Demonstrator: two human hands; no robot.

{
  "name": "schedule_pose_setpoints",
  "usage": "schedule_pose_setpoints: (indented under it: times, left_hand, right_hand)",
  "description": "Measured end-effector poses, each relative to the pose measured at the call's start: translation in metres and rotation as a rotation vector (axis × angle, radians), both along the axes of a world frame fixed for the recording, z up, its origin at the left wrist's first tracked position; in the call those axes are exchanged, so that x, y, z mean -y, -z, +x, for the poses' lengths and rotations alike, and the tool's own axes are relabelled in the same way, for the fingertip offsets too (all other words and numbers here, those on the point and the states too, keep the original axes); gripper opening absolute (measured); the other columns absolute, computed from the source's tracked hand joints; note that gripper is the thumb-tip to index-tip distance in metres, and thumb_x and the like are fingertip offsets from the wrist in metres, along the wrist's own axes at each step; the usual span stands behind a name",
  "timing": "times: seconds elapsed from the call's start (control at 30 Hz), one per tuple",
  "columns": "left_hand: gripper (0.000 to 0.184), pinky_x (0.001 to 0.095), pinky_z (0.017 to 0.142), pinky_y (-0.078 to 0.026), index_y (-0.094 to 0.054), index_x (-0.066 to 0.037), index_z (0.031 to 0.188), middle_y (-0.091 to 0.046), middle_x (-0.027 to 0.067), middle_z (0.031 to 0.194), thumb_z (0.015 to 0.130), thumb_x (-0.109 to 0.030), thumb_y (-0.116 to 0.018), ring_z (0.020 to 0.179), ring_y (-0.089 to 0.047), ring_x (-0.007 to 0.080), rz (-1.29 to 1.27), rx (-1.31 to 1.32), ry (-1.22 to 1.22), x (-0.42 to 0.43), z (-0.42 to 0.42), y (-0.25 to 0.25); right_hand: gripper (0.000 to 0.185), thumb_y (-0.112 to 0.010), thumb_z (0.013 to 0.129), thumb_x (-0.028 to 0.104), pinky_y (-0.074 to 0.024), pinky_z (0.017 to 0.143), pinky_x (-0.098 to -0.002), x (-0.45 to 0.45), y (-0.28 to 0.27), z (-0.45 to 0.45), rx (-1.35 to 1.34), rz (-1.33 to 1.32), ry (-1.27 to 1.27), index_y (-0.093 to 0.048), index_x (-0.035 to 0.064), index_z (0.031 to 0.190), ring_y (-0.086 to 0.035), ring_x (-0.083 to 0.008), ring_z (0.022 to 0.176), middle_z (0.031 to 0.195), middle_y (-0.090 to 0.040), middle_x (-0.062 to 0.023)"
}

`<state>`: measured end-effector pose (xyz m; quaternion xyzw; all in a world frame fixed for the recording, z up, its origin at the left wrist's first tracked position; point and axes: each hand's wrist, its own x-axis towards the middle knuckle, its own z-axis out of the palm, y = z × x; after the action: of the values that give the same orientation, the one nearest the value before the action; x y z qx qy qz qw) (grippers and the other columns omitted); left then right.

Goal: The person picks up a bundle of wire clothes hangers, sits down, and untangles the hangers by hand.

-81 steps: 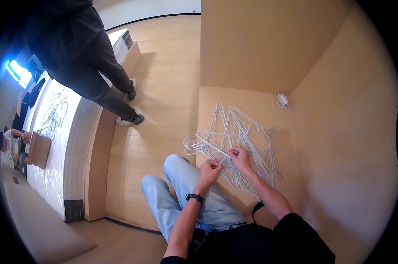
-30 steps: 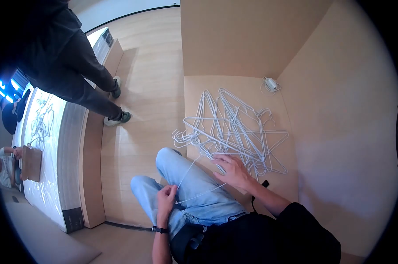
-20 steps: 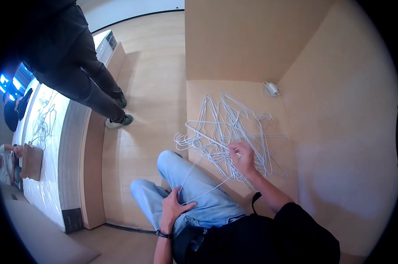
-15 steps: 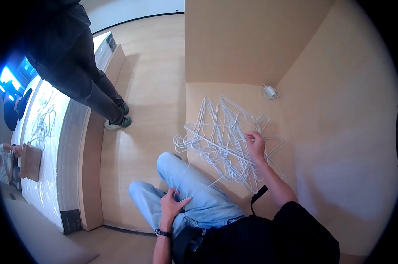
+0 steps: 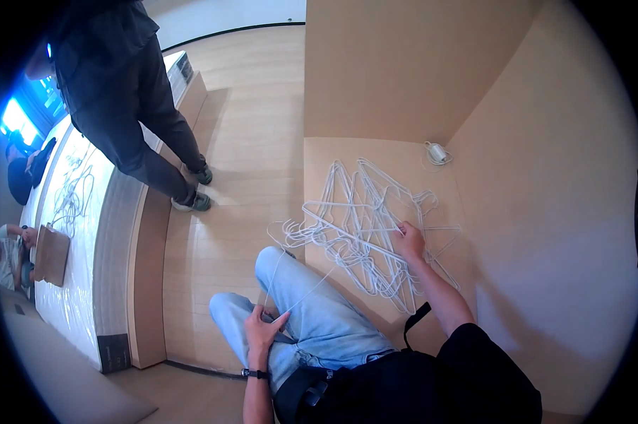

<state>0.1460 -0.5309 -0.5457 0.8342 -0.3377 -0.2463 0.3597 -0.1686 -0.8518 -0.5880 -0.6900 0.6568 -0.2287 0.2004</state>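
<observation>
A tangled pile of white wire hangers lies on the light wooden surface in front of me. My left hand, over my knees, is closed on a thin white hanger held apart from most of the pile. Its two sides run away from my fingers across my jeans, toward the pile's hooks. At the right side of the pile, my right hand is closed, fingertips pinched at a hanger among the others. Which hanger it pinches is partly hidden by the fingers.
A white corded device sits in the corner by the wooden panels. To the left, a person stands beside a plastic-wrapped mattress with more hangers on it. Another person's hands are at a brown box.
My left hand has moved slightly left and down with the hanger, drawing it a little from the pile. My right hand has shifted slightly down. The standing person has changed posture.
</observation>
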Motion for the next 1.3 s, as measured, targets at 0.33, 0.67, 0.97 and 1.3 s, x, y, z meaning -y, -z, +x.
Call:
schedule_pose_setpoints:
  times: [0.33,0.67,0.97,1.3]
  left_hand:
    - [0.055,0.0354,0.052,-0.043,-0.052,-0.001,0.071,-0.051,0.0103,0.057,0.061,-0.041,-0.089,0.053,-0.047,0.0194,-0.072,0.055,0.02,0.003,-0.002,0.017]
    - [0.044,0.0278,0.046,-0.027,-0.051,-0.004,0.073,-0.039,-0.0018,0.055,0.067,-0.027,-0.088,0.051,-0.033,0.008,-0.184,-0.053,-0.183,-0.001,0.002,0.032]
    - [0.032,0.0238,0.049,-0.02,-0.049,-0.005,0.077,-0.033,-0.0069,0.064,0.076,-0.01,-0.081,0.057,-0.026,0.0044,-0.302,-0.187,-0.345,-0.004,0.007,0.047]
    - [0.035,0.0242,0.048,-0.022,-0.051,-0.005,0.075,-0.034,-0.0062,0.062,0.071,-0.017,-0.084,0.056,-0.028,0.0051,-0.271,-0.108,-0.341,-0.004,0.006,0.039]
  right_hand:
    - [0.015,-0.067,0.084,0.013,-0.0511,0.073,-0.038,-0.004,0.022,-0.016,0.12,-0.213,0.012,-0.071,0.0042,0.095,-0.065,-0.0304,0.082,0.091,-0.066,-0.0141]
    - [0.018,-0.064,0.092,0.011,-0.0452,0.064,-0.0237,-0.022,-0.018,-0.009,0.342,-0.176,-0.062,-0.071,0.0006,0.105,-0.057,-0.0092,0.072,0.084,-0.068,-0.0059]
    - [0.018,-0.063,0.092,0.012,-0.0428,0.059,-0.0242,-0.047,-0.03,0.0,0.435,-0.013,-0.227,-0.072,-0.0002,0.102,-0.053,-0.0069,0.066,0.078,-0.069,-0.0054]
    - [0.023,-0.059,0.096,0.018,-0.0423,0.067,-0.0226,-0.044,-0.046,-0.001,0.603,-0.05,-0.097,-0.07,-0.0014,0.102,-0.052,-0.0056,0.075,0.089,-0.067,0.0]
